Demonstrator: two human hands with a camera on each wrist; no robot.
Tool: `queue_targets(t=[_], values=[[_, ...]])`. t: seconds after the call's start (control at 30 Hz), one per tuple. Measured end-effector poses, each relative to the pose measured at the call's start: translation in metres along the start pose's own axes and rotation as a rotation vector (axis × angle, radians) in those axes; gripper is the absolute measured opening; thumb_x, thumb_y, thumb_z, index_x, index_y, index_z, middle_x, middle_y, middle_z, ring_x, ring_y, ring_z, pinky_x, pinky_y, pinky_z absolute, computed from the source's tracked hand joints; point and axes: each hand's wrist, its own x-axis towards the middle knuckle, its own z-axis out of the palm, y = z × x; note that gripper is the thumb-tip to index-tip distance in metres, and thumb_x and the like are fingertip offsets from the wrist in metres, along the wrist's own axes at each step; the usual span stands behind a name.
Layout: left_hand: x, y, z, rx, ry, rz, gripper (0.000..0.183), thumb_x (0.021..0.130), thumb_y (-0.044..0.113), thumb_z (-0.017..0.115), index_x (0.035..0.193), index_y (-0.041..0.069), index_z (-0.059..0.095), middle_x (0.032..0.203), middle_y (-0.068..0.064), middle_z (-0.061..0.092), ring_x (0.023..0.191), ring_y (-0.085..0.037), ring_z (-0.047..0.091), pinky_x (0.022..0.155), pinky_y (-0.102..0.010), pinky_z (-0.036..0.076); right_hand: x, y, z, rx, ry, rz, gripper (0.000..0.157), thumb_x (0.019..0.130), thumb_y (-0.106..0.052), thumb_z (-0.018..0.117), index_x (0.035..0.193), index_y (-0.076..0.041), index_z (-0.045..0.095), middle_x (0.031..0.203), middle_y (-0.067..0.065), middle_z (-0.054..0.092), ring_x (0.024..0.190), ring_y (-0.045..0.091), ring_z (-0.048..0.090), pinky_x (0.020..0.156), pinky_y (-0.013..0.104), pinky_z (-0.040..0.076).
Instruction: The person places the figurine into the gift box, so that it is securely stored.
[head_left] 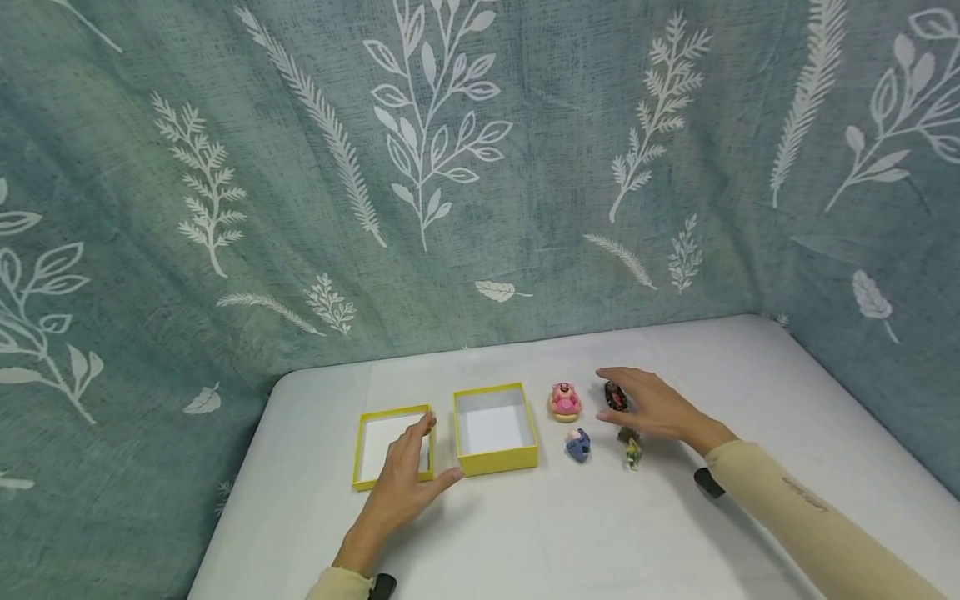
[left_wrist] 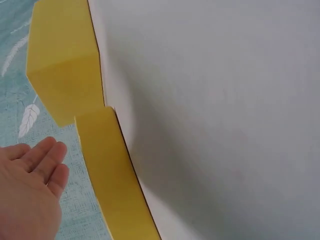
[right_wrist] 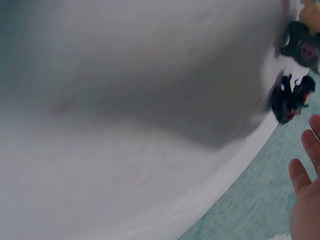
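My left hand (head_left: pixel 405 479) hovers over the near right corner of a shallow yellow-edged lid (head_left: pixel 357 454), its fingers extended and holding nothing. To the right of the lid sits a deeper yellow box (head_left: pixel 498 460), white inside. My right hand (head_left: pixel 660 406) hangs with spread fingers around a small dark figurine (head_left: pixel 615 395); whether it touches it I cannot tell. Close by stand a pink bear figurine (head_left: pixel 564 402), a blue figurine (head_left: pixel 578 445) and a green-and-yellow figurine (head_left: pixel 633 454). In the right wrist view, the dark figurine (right_wrist: pixel 289 100) lies beyond the fingertips.
A white cloth covers the table (head_left: pixel 555 533). Behind and at both sides hangs a blue-green curtain (head_left: pixel 555 250) with white leaf prints. Dark wrist devices show at the left wrist (head_left: pixel 382 587) and under the right wrist (head_left: pixel 708 482).
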Motion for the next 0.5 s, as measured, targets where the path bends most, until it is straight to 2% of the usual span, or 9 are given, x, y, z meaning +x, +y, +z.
queue_targets(t=[0.5], values=[[0.001,0.003,0.010,-0.068,-0.014,0.017,0.092,0.079,0.040,0.081,0.150,0.006,0.034,0.137,-0.015,0.056,0.128,-0.031,0.051,0.107,-0.056,0.035,0.014,-0.013,0.010,-0.017,-0.024,-0.049,0.078,0.086,-0.055,0.067,0.143,-0.006,0.048,0.142,0.015,0.053,0.131,0.037,0.048,0.107,0.060,0.035]])
